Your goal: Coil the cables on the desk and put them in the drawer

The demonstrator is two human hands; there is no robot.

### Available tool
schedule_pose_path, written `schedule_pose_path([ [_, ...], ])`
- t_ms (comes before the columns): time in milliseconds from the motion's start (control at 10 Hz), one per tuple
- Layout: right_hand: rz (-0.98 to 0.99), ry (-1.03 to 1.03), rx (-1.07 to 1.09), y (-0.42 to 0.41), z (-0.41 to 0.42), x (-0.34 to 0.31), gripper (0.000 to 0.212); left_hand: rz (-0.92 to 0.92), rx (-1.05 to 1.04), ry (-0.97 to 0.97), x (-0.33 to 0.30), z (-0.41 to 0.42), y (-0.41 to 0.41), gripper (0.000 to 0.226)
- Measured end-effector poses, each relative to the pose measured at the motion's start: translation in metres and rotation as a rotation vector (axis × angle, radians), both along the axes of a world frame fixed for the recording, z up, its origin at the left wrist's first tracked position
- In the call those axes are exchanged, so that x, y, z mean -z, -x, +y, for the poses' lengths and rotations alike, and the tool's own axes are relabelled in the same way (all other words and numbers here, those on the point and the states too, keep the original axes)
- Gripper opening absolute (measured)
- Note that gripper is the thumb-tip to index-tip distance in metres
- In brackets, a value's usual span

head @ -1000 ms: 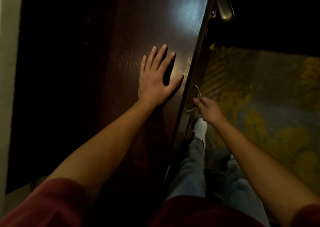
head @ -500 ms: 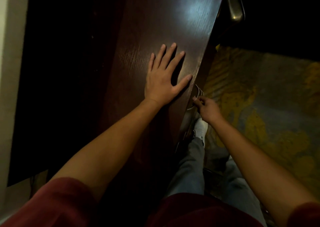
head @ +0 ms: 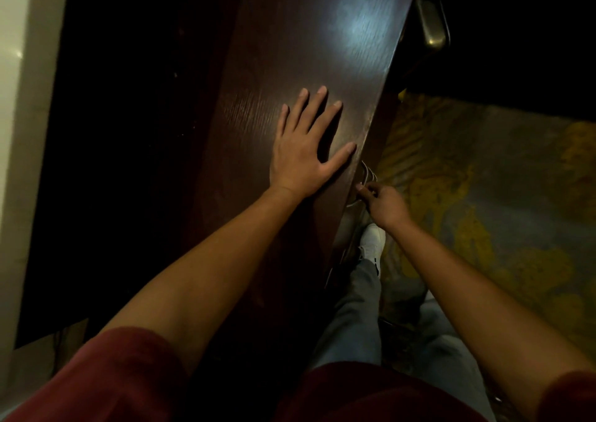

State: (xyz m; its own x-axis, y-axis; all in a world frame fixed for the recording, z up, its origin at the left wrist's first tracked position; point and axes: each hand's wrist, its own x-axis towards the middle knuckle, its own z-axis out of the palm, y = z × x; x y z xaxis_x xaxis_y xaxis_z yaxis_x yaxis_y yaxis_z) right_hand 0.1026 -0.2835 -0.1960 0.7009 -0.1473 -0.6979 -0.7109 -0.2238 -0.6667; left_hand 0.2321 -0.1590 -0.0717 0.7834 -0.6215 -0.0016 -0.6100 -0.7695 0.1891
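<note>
Fingers (head: 317, 99) of left hand (head: 303, 154) spread apart & straight, palm flat on the surface (head: 290, 34), thumb reaching toward its right edge. Right hand (head: 385, 204) sits just below that edge, beside the left thumb; its fingers curl round a thin metal drawer handle (head: 367, 171), a pale curved loop on the front face under the top. Drawer itself can't be made out in the dark; open or closed, can't tell. No cables recognisable anywhere in view.

Handle: slim, silvery, bowed out from the front, partly hidden by the right hand.

Surface: dark brown wood w/ visible grain, glossy, a soft light patch reflected near its far end, ahead of the left hand. Left part of it goes nearly black in shadow. Beyond that, left of the surface, a pale cream wall (head: 19, 131).

Right of the surface: carpet (head: 483, 196) w/ yellow & grey-blue blotchy pattern. Near the far right corner of the surface, a dull metal object (head: 430, 25), curved, unclear what it is. Below the right hand, a white shoe (head: 372, 239) on the carpet, grey trouser leg (head: 358, 308) next to the surface's front. Dark red sleeves (head: 106, 376) on both arms. Room dim overall.
</note>
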Motion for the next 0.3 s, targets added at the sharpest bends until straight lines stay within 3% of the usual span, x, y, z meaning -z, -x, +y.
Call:
schedule_pose_path([
  [100, -0.023, 0.154, -0.129, 0.002, -0.014, -0.022, 0.034, 0.000, -0.002, -0.043, -0.003, 0.001, -0.001, 0.068],
  [300, -0.217, 0.495, -0.133, 0.031, -0.094, -0.111, 0.028, 0.023, 0.002, -0.184, -0.019, -0.008, 0.004, 0.069],
])
